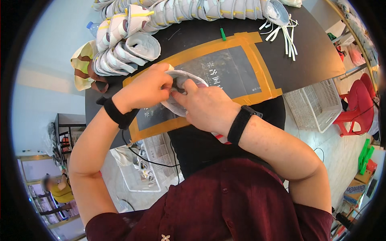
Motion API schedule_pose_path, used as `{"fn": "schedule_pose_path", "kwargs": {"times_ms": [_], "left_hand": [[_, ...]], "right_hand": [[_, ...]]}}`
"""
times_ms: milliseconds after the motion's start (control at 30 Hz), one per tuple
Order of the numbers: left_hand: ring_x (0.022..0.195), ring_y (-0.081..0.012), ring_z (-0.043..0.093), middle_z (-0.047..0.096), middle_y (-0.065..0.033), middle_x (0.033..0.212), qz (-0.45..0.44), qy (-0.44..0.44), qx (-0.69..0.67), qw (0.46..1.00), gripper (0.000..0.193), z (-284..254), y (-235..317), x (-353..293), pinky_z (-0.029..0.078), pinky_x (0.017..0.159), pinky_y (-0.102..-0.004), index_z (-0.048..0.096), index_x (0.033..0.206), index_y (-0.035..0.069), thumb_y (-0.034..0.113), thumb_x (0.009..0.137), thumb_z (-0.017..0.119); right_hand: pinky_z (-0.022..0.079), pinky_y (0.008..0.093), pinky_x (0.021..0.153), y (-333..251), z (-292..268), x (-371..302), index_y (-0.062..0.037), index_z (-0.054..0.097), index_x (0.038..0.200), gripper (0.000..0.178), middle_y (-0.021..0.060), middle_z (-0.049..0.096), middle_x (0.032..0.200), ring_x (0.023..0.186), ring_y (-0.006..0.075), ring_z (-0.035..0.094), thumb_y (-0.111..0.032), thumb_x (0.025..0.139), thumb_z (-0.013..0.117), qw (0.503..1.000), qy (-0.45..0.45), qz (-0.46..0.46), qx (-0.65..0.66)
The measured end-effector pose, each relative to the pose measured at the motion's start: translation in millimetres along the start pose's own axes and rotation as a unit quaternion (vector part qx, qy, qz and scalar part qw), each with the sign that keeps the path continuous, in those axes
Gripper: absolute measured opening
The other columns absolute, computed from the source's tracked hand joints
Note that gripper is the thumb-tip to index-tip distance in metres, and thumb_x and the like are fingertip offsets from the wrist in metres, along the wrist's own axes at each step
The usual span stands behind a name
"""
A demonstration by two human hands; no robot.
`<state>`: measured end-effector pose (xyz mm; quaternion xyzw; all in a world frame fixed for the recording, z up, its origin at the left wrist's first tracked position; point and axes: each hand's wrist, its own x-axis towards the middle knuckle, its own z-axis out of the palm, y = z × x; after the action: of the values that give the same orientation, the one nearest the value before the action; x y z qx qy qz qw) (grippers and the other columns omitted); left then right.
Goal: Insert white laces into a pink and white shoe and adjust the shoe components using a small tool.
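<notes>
Landmark: dark panel, framed in orange tape on the black surface.

Pale fabric piece: held above the panel's near, left-of-middle part. Left hand: grip closed on the left side of its rim, fingers bent inward. Right hand: grip closed on the right side, fingertips reaching into the opening; what lies between the tips is hidden. Two-sided hold presumably steadies the soft rim and spreads the mouth. Tape probably keeps the panel flat.

Beyond the panel: nested rows of shoe uppers, likely stacked to save room; green-handled tool just past its far edge, presumably for easy reach.

Materials: piece soft, greyish white, rounded mouth; panel smooth, slightly glossy; uppers padded, ribbed where they overlap; limp white strips hang beyond the panel's far right corner.
</notes>
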<state>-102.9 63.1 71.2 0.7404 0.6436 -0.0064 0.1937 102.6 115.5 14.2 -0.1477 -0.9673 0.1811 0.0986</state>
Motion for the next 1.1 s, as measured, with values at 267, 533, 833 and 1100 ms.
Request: {"fn": "schedule_pose_path", "kwargs": {"times_ms": [267, 533, 833, 1100], "left_hand": [[0.102, -0.0386, 0.052, 0.053, -0.0189, 0.109, 0.048, 0.096, 0.029, 0.994, 0.007, 3, 19, 3, 0.046, 0.086, -0.0426, 0.059, 0.077, 0.000, 0.006, 0.075, 0.061], [0.121, -0.0215, 0.053, 0.045, -0.0126, 0.139, -0.172, 0.324, -0.380, 0.849, 0.063, 41, 59, -54, 0.048, 0.095, -0.0377, 0.032, 0.146, 0.009, 0.003, 0.089, 0.059], [0.118, -0.0169, 0.051, 0.054, -0.0089, 0.128, -0.132, 0.324, -0.706, 0.616, 0.052, 64, 82, -43, 0.042, 0.100, -0.0325, 0.040, 0.140, 0.003, 0.003, 0.091, 0.055], [0.110, -0.0175, 0.056, 0.059, -0.0103, 0.119, -0.159, 0.354, -0.689, 0.612, 0.040, 75, 64, -24, 0.044, 0.097, -0.0333, 0.050, 0.129, -0.001, 0.001, 0.090, 0.056]], "right_hand": [[0.057, 0.0424, 0.073, 6, -8, 0, -0.0127, 0.058, 0.129, 0.047, 0.0163, 0.057, 0.111, 0.090, 0.0330, 0.067, -0.015, 0.082, 0.061, 0.998, -0.024, 0.010, 0.059], [0.057, 0.0422, 0.070, -1, -3, -11, -0.0079, 0.057, 0.124, 0.044, 0.0173, 0.055, 0.104, 0.084, 0.0339, 0.067, -0.011, 0.081, 0.060, 0.996, 0.051, 0.008, 0.079], [0.056, 0.0467, 0.074, -27, -11, -23, -0.0041, 0.051, 0.130, 0.049, 0.0213, 0.055, 0.108, 0.086, 0.0413, 0.064, -0.014, 0.083, 0.061, 0.976, 0.084, 0.014, 0.200], [0.055, 0.0460, 0.077, -11, -26, -34, -0.0064, 0.055, 0.129, 0.039, 0.0203, 0.057, 0.109, 0.086, 0.0388, 0.065, -0.015, 0.090, 0.056, 0.973, 0.104, 0.011, 0.207]]}}
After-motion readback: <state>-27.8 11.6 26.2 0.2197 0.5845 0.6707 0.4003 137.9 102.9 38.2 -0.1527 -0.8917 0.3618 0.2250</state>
